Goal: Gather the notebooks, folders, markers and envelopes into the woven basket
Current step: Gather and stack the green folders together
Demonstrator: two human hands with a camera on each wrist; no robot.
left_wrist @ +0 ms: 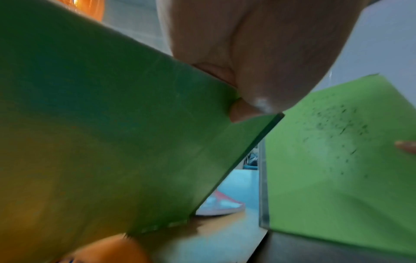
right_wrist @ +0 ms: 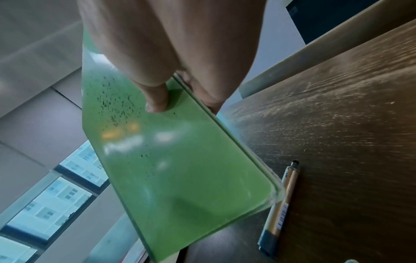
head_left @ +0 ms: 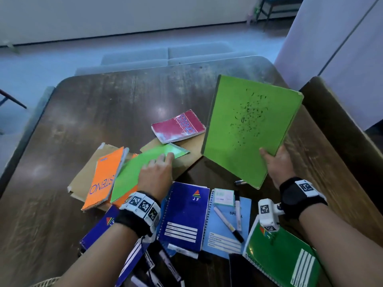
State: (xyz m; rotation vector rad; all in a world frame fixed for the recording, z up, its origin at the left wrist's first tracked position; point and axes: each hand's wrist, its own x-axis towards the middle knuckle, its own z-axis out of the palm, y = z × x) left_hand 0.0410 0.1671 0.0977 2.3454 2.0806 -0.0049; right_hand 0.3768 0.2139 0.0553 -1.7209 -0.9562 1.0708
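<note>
My right hand (head_left: 271, 156) grips the lower edge of a large green notebook (head_left: 248, 129) speckled with black marks and holds it tilted up above the table; in the right wrist view the thumb (right_wrist: 157, 103) presses its cover (right_wrist: 180, 169). My left hand (head_left: 159, 162) holds a thin green notebook (head_left: 143, 166) lying across an orange STENO pad (head_left: 103, 179). In the left wrist view a fingertip (left_wrist: 238, 112) curls round that cover's edge (left_wrist: 112, 133). Only a strip of the woven basket's rim (head_left: 44, 282) shows at the bottom left.
A red STENO pad (head_left: 178, 126) and brown envelopes (head_left: 186, 148) lie mid-table. Near me are a blue JF notebook (head_left: 184, 216), a light blue spiral notebook (head_left: 226, 235) carrying markers (head_left: 228, 222), and a green spiral notebook (head_left: 284, 262). A marker (right_wrist: 279, 210) lies under the raised notebook.
</note>
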